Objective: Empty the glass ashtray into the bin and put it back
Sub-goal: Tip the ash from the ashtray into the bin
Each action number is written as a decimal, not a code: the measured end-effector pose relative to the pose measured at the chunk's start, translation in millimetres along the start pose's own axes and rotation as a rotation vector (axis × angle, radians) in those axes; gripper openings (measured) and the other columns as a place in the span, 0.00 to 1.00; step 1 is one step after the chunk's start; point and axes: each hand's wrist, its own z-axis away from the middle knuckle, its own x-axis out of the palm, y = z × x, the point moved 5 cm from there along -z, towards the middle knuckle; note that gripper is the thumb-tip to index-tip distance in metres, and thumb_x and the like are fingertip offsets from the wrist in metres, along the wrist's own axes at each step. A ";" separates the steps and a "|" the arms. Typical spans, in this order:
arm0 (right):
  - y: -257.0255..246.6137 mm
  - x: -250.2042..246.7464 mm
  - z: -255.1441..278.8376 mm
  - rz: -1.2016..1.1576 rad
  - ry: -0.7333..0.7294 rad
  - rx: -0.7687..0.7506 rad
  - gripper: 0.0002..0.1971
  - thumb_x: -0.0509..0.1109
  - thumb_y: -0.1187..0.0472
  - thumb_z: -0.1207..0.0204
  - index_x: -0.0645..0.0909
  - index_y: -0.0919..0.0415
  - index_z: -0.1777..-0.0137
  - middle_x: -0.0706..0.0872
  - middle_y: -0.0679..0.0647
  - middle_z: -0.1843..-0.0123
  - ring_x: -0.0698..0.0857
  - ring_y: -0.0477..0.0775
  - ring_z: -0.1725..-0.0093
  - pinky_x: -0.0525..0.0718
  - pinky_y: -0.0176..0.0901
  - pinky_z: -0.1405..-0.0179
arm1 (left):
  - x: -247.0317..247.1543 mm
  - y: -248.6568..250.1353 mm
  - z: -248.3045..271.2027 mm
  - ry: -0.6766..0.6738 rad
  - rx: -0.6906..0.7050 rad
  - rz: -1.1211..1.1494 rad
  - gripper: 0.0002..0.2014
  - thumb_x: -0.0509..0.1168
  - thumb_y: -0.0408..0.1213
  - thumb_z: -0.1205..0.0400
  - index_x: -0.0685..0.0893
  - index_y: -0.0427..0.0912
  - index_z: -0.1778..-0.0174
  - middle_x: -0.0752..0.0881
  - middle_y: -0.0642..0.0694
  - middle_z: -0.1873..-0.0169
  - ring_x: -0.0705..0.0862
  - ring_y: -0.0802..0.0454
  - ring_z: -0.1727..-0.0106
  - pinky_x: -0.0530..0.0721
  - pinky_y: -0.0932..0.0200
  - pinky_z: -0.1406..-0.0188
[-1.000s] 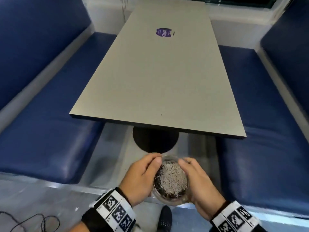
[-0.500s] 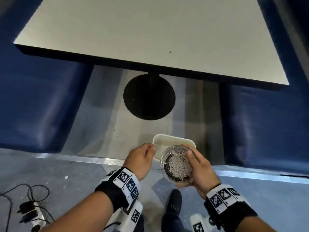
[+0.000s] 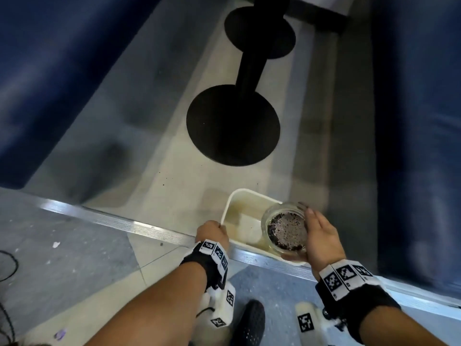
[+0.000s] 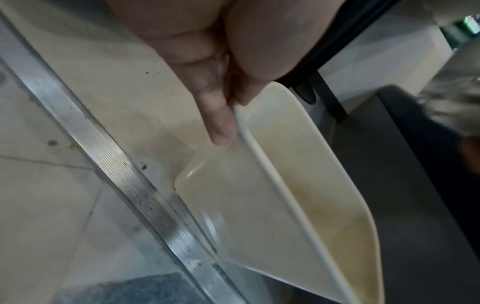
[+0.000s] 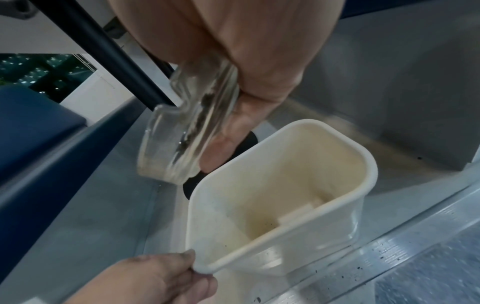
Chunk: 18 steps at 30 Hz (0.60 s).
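The right hand (image 3: 321,239) holds the glass ashtray (image 3: 287,229) by its rim and wall, fingers curled round the far side and thumb on the near side. The ashtray sits over the right end of the open bin (image 3: 233,196), still full of grey ash and dark debris. The head view shows it close to level; the right wrist view shows it on a slant, so the exact angle cannot be told. The left hand (image 3: 212,233) pinches the bin's near left corner, thumb inside the rim (image 4: 259,148) and fingers (image 4: 218,123) outside, and appears to tip the bin toward the person.

Procedure, as judged from this position:
1. Keep the left-hand pinch firm so the bin does not slide on the floor (image 3: 154,176).
2. Bring the ashtray further toward the left hand, so its lip stands inside the bin's rim, not above the edge.
3. Roll the right wrist slowly; fine ash probably drifts if dumped fast.
4. Keep the ashtray low in the opening.

Both forearms reach down and forward, wrists bent toward the bin. Dark specks already lie on the floor beyond the left hand.
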 end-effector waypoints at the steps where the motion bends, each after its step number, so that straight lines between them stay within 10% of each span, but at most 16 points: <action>1: 2.3 0.2 -6.1 0.013 0.012 -0.022 0.14 0.60 0.51 0.13 0.85 0.49 0.37 0.86 0.46 0.48 0.88 0.57 0.51 0.89 0.79 0.62 | 3.6 -3.7 -0.8 0.026 -0.024 0.035 0.16 0.60 0.38 0.15 0.90 0.32 0.49 0.92 0.36 0.53 0.91 0.38 0.50 0.85 0.59 0.55; 9: 14.0 16.5 -19.8 0.165 0.031 -0.110 0.11 0.62 0.47 0.17 0.86 0.30 0.50 0.85 0.43 0.44 0.86 0.62 0.40 0.91 0.69 0.52 | 24.7 -40.6 -7.1 0.023 -0.074 0.348 0.16 0.63 0.38 0.19 0.87 0.34 0.69 0.92 0.30 0.62 0.92 0.34 0.59 0.92 0.40 0.52; 18: 7.0 33.4 -9.6 0.299 0.041 -0.075 0.12 0.59 0.51 0.13 0.85 0.43 0.40 0.80 0.44 0.52 0.83 0.65 0.43 0.90 0.73 0.56 | -80.1 -73.8 64.3 -0.108 0.215 -0.405 0.21 0.59 0.53 0.16 0.80 0.47 0.30 0.88 0.45 0.37 0.85 0.46 0.36 0.81 0.57 0.35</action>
